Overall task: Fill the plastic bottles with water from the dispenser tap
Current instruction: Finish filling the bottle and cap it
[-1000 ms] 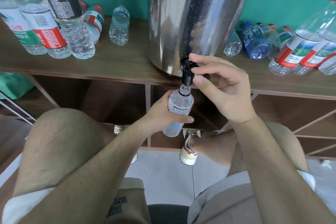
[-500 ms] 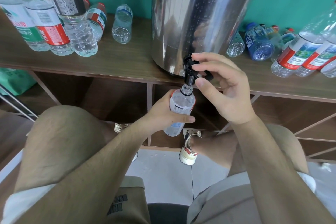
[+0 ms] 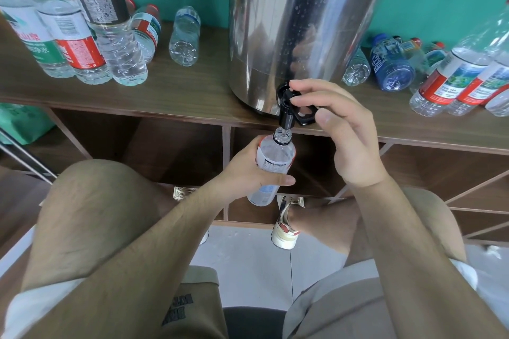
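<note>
Your left hand (image 3: 248, 173) gripped the bottle (image 3: 275, 157) under the tap (image 3: 286, 118); your right hand (image 3: 341, 132) pinched the lever (image 3: 305, 116). You needed the neck centred beneath the spout.

Brown wooden shelf top (image 3: 179, 91), open compartments (image 3: 176, 151) beneath. Stainless steel dispenser (image 3: 297, 36) upright at centre, base near front edge.

Left: three upright bottles packed together:
- green-label bottle (image 3: 33, 44)
- red-label bottle (image 3: 80, 55)
- black-label bottle (image 3: 110, 36)

Behind them, on their sides: red-and-green-label bottle (image 3: 146, 30), clear bottle (image 3: 184, 36).

Right: small clear bottle (image 3: 356, 69) lying just beside dispenser, blue bottle (image 3: 391, 66) next to it, more behind. Red-banded bottles (image 3: 446, 82) standing at far right.
</note>
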{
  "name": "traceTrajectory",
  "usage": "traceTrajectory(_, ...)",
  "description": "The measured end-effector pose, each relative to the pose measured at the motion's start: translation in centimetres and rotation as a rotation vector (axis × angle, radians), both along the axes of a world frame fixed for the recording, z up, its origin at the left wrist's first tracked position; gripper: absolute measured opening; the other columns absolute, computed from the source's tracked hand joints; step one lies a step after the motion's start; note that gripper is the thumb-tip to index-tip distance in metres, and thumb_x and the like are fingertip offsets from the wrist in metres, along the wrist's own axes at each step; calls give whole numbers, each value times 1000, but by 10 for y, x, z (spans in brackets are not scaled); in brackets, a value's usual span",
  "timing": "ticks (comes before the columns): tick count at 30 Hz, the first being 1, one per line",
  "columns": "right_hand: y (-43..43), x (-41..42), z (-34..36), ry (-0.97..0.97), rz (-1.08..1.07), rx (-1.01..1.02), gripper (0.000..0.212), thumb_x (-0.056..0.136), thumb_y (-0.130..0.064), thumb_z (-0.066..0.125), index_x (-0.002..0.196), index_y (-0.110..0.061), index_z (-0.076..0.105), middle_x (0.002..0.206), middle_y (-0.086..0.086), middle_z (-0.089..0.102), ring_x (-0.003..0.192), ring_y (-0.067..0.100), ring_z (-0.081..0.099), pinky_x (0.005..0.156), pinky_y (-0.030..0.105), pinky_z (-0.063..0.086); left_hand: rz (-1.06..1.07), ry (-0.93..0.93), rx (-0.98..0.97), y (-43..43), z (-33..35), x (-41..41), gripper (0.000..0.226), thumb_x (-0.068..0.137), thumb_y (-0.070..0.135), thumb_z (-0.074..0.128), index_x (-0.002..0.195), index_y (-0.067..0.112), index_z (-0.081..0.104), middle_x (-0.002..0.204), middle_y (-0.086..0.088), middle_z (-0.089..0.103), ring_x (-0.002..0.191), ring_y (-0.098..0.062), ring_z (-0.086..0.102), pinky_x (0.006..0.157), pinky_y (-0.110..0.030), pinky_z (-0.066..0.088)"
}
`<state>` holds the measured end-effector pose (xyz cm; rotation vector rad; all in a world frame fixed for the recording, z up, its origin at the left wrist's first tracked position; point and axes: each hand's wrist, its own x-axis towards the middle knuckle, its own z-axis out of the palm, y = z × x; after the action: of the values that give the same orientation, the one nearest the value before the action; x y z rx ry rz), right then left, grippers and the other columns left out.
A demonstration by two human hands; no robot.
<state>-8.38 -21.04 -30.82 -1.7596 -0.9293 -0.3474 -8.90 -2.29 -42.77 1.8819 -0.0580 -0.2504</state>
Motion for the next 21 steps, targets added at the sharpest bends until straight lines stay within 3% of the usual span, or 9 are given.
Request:
traceTrajectory(5,2,0,-2,-9,-24,7,37,103,-15,42,119,1,70,137,21,64,134,31,59,110,51,48,1,-2,4,0,-1,0,75,69,43,96,122,54,44,111,42,59,102,21,57,78,-12,43)
traceTrajectory(12,3,-1,-4,-2,-42,32,34,100,-14,46,119,1,70,136,20,65,134,29,59,110,54,49,-10,2,5,-1,-1,0,83,68,44,97,132,48,44,112,38,61,103,18,58,82,-15,45)
traceTrajectory(16,4,-1,-4,15,-27,49,32,100,-13,47,119,0,69,136,20,65,133,27,60,108,49,51,-9,4,11,-1,-1,-1,80,69,43,96,129,50,44,112,32,63,103,17,59,79,-12,44)
traceTrajectory(21,6,-3,-4,43,-5,71,30,101,-12,48,120,-2,69,136,20,65,132,27,61,99,34,52,-5,3,3,-1,0,-1,82,68,42,97,131,47,45,111,33,63,103,14,61,81,-14,46)
